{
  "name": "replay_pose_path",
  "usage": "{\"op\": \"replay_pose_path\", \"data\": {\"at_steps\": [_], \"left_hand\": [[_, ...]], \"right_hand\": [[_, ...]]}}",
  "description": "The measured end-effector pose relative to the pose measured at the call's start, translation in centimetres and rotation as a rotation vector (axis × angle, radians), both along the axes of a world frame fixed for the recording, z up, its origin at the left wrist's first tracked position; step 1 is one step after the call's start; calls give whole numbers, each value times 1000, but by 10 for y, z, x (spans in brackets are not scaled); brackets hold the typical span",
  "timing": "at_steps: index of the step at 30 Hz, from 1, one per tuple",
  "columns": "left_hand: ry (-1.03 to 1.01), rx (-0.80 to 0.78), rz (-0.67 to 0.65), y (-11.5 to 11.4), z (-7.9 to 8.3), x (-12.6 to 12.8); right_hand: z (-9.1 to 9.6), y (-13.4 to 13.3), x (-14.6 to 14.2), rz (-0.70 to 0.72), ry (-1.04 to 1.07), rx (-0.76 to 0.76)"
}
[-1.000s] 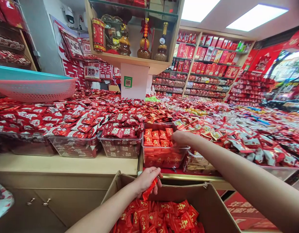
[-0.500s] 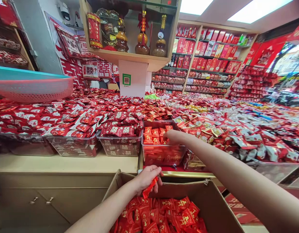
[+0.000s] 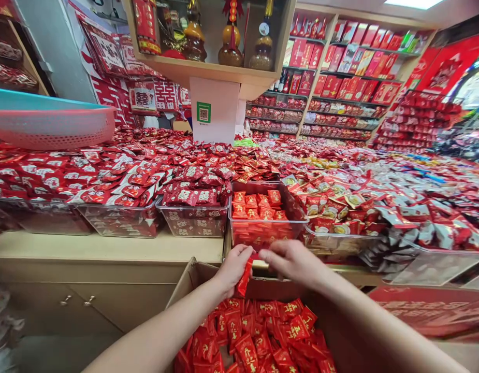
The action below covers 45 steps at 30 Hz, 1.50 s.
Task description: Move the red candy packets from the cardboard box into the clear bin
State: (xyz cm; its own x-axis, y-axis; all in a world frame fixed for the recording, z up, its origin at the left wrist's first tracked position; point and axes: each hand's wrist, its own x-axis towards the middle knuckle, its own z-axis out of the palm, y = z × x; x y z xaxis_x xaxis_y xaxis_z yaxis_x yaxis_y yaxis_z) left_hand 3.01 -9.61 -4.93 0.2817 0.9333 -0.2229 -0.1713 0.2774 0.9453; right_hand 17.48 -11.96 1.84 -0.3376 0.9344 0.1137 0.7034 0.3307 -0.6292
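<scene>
My left hand (image 3: pixel 236 268) is closed on a small red candy packet (image 3: pixel 245 277), which hangs from the fingers above a cardboard box. My right hand (image 3: pixel 291 261) is just beside it, fingers stretched toward the left fingertips and slightly blurred; I see nothing held in it. Below both hands the cardboard box (image 3: pixel 340 311) holds many loose red packets (image 3: pixel 258 336) with gold print. Right behind my hands, a clear plastic bin (image 3: pixel 268 228) contains similar red packets (image 3: pixel 258 204) standing in neat rows.
More clear bins of wrapped sweets (image 3: pixel 194 197) line the counter on both sides. A pink and blue plastic basket (image 3: pixel 53 124) lies on the heap at left. A display cabinet (image 3: pixel 212 72) overhangs the counter. Stocked shelves (image 3: pixel 340 83) stand at the back.
My right hand has drawn back from the clear bin to beside my left hand. The left hand still holds a red packet. The view has tilted down somewhat.
</scene>
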Motion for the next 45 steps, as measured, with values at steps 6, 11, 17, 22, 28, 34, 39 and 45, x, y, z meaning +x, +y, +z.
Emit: {"op": "replay_pose_path", "data": {"at_steps": [6, 11, 17, 22, 28, 34, 39, 45], "left_hand": [[-53, 13, 76, -7, 0, 7], [-207, -44, -35, -9, 8, 4], [103, 186, -124, -5, 9, 0], [101, 200, -41, -5, 14, -1], [13, 153, -37, -5, 13, -1], [-15, 158, -101, -5, 6, 0], [98, 282, -155, -4, 4, -1], [363, 475, -144, -3, 4, -4]], "right_hand": [[-71, -12, -13, -9, 561, -483], [-74, -5, 0, -118, 730, -456], [-79, -7, 5, -108, 894, -477], [-78, -9, 2, -14, 957, -547], [-80, -11, -1, -85, 924, -599], [-80, -11, 7, 43, 764, -602], [-81, -12, 8, 1, 681, -464], [-72, -16, 8, 141, 553, -359]]}}
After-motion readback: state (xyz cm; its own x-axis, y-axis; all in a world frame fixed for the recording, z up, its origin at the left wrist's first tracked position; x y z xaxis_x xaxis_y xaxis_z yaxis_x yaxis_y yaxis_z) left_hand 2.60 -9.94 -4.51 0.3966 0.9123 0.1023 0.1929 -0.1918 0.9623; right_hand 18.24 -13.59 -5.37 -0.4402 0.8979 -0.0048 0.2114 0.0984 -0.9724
